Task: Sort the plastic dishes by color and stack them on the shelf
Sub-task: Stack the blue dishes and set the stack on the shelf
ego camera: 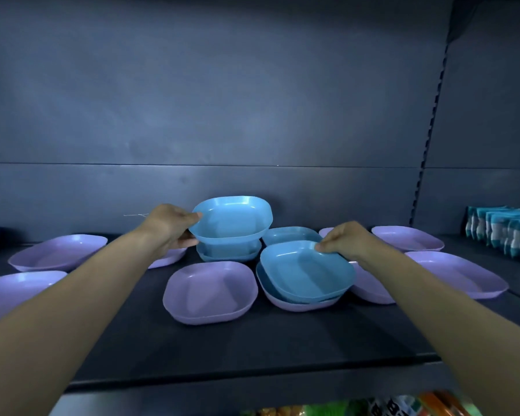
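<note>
Mid-sort, by the look of it: the blues were being gathered at the middle of the frame. The raised dish [231, 219], a blue one, was gripped by the left hand [171, 226], thumb laid over the near rim and fingers curled beneath, and it was held clear above the blue stack [228, 252] at centre. Just right of centre, the far rim of the tilted dish [306, 270], also blue, was pinched by the right hand [345, 240]. That dish was lying askew on a second blue dish [262, 280], which was itself nested in a purple dish [300, 306]. A mixed pile, then, and it was judged to be the one being taken apart. A lone blue dish [291, 235] was seen behind it. Purple singles [57, 252] were spread unstacked across the shelf [252, 349] at left, centre and right, and packets [505, 232] were lined up at the far right edge.

For the next move, it was judged that the raised dish would need to be lowered square onto the blue stack so that the rims nested. The tilted dish would need to be lifted straight off without the two below being dragged along, since light plastic like this was likely to cling or slide. The purples were not yet gathered, so much of the task was left.
</note>
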Demonstrator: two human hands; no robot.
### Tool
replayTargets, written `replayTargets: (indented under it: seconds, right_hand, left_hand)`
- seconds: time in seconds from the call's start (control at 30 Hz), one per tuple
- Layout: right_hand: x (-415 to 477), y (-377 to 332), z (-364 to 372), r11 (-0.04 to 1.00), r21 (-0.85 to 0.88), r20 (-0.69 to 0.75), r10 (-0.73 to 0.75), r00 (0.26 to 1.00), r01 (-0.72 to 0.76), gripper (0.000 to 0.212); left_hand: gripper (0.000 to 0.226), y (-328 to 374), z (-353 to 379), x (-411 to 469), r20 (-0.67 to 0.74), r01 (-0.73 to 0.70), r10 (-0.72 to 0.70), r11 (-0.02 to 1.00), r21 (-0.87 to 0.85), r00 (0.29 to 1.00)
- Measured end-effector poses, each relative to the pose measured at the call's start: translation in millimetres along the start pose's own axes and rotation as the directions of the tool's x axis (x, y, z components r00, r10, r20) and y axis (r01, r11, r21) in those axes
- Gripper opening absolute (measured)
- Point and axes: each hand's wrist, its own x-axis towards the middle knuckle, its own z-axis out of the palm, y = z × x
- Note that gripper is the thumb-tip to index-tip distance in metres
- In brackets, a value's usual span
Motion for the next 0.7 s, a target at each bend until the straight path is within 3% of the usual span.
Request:
replayTargets:
  seconds: [0.1, 0.37, 0.57, 0.7]
  right_hand:
    - [10, 13, 13, 0.988, -0.148, -0.036, -0.058, 0.998, 0.052, 0.029]
    - [22, 22, 16, 0.937, -0.301, -0.031, -0.196, 0.98, 0.178, 0.02]
    - [32, 2, -6, 0.969, -0.185, 0.194, -0.129, 0.972, 0.166, 0.016]
    - [53, -13, -8, 0.937, -0.278, 0.241, -0.143, 0.96, 0.21, 0.021]
  left_hand:
    - [0.027, -4, 5, -1, -0.037, 0.02, -0.022, 0.998, -0.057, 0.999]
    - [0.014, -10, 11, 18, -0.01, 0.057, -0.057, 0.998, -0.002, 0.998]
    - [0.013, -15, 19, 43, -0.024, 0.06, -0.058, 0.994, 0.096, 0.998]
    - [0.016, -22, 21, 63, -0.04, 0.056, -0.051, 0.987, 0.148, 0.998]
